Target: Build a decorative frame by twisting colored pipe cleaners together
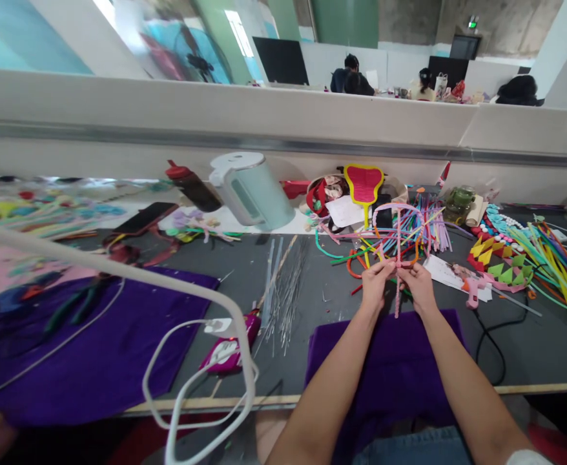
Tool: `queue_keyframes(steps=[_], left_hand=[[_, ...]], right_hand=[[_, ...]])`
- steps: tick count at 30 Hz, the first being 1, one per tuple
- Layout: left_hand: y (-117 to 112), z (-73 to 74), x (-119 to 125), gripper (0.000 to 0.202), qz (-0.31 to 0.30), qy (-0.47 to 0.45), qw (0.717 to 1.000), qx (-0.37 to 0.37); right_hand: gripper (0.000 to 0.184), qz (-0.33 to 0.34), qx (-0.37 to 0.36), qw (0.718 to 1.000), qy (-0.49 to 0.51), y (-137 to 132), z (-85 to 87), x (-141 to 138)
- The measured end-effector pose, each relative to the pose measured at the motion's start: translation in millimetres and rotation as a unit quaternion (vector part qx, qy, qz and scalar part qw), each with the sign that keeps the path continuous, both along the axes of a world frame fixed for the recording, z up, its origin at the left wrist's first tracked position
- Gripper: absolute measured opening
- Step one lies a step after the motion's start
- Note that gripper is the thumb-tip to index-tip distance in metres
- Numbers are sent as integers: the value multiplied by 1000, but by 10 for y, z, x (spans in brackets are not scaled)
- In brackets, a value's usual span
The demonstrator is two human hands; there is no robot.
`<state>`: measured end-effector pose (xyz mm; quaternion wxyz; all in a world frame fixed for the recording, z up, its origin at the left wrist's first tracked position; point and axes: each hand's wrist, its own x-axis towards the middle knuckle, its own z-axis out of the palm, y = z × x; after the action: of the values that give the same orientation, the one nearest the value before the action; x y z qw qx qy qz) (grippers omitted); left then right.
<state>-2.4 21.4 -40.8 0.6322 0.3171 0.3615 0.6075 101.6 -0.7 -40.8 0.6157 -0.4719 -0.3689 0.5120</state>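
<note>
right of centre in the frame, left hand (378,284) and right hand (418,283) both pinch the pink fuzzy loop (399,236) partway down its stem (397,303); gripping close to the joint would likely keep it straight.

- Bare left hand (378,281) is pinching beyond the blue denim lap (409,448).
- Bare right hand (418,284) is pinching there.
- Bare forearms (332,369) are converging from the lap's sides.

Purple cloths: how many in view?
2. One purple cloth at the table's left; another at its near edge, below the left hand and right hand. More could be hidden.
</note>
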Motion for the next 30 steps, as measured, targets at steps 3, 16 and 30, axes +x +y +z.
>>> queue_keyframes(steps=[3, 16, 30], left_hand=[[-6, 28, -19, 38, -14, -15, 1000, 9], [23, 13, -17, 40, 29, 9, 999, 38], [-20, 99, -4, 39, 19, 12, 998, 53]], right_hand=[[27, 5, 9, 1000, 13, 2, 16, 9], [29, 3, -4, 1000, 28, -4, 15, -5], [32, -41, 7, 999, 9, -17, 46, -26]])
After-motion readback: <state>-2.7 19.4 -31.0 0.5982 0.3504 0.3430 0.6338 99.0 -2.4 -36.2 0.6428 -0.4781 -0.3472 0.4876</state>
